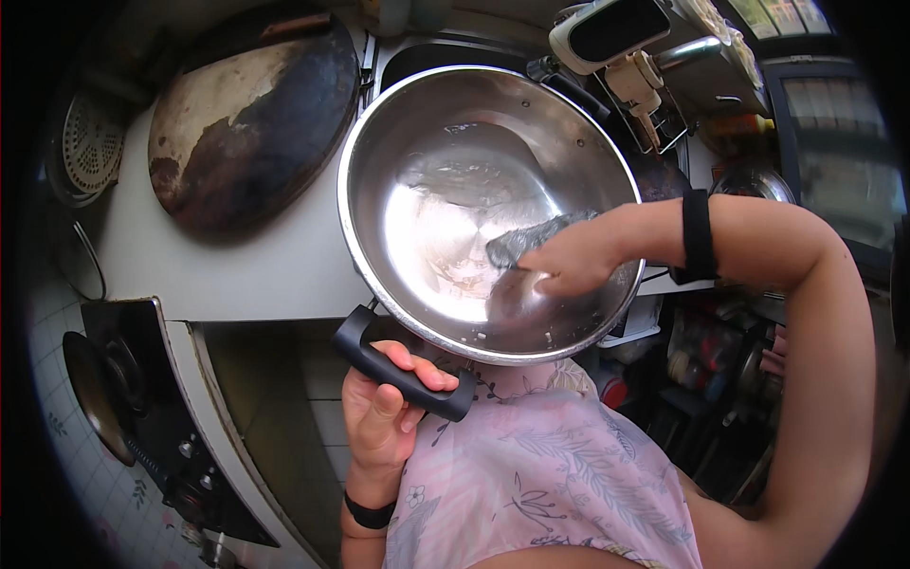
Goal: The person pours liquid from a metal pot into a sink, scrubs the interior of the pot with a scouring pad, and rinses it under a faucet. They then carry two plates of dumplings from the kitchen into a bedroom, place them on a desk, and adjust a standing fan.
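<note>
A large stainless steel pot (pixel 455 171) lies before me, tilted so that its shiny inside faces up towards me. Its black side handle (pixel 405 373) is gripped by my left hand (pixel 384 405), with the fingers wrapped around it. Inside the pot, at the lower right, my right hand (pixel 583 252) holds a grey cloth or scouring pad (pixel 526 242) against the metal. A little water and a few small light bits lie in the pot. The pot's second black handle (pixel 576 96) is at the upper right.
A round, dark-stained wooden board (pixel 249 135) rests on the white counter (pixel 284 277) at the left. Behind the pot is a sink (pixel 441 53). A black gas hob (pixel 149 391) with a pan is at the lower left. A perforated steamer plate (pixel 92 142) stands at the far left.
</note>
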A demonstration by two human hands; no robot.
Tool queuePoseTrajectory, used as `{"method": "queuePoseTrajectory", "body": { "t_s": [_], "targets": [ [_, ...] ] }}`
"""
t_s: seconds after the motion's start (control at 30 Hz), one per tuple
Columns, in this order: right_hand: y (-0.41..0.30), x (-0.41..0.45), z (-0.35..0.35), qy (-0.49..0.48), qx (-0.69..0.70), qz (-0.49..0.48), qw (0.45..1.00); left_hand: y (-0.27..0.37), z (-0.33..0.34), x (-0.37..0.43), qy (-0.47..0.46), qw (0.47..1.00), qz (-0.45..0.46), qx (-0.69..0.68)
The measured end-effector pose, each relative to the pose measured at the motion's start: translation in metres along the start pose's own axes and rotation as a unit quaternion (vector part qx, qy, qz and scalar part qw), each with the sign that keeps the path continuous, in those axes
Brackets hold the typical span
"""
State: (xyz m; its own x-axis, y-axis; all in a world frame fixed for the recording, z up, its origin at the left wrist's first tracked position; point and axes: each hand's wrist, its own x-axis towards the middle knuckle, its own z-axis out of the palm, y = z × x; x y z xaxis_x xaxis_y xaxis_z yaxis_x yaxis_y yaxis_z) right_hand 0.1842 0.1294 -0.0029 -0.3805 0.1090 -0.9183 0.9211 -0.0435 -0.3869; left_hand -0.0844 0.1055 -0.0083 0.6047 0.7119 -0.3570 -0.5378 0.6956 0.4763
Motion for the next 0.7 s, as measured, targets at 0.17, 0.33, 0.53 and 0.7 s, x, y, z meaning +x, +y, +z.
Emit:
{"method": "queuePoseTrajectory", "body": {
  "t_s": [0.17,0.33,0.53,0.7],
  "targets": [
    [-0.016,0.0,-0.005,-0.086,0.082,-0.103,0.988,0.002,-0.003,0.002,0.005,1.0,0.016,0.006],
    [0.04,0.019,-0.031,0.047,0.039,0.121,0.991,0.004,0.005,0.002,0.025,0.998,-0.004,0.055],
    [0.02,0.06,-0.073,0.206,0.203,-0.003,0.957,0.002,0.009,0.006,0.023,0.998,0.028,0.056],
    [-0.026,0.061,-0.028,0.126,0.105,-0.224,0.961,0.002,0.011,0.01,0.019,0.998,0.025,0.057]
  ]
}}
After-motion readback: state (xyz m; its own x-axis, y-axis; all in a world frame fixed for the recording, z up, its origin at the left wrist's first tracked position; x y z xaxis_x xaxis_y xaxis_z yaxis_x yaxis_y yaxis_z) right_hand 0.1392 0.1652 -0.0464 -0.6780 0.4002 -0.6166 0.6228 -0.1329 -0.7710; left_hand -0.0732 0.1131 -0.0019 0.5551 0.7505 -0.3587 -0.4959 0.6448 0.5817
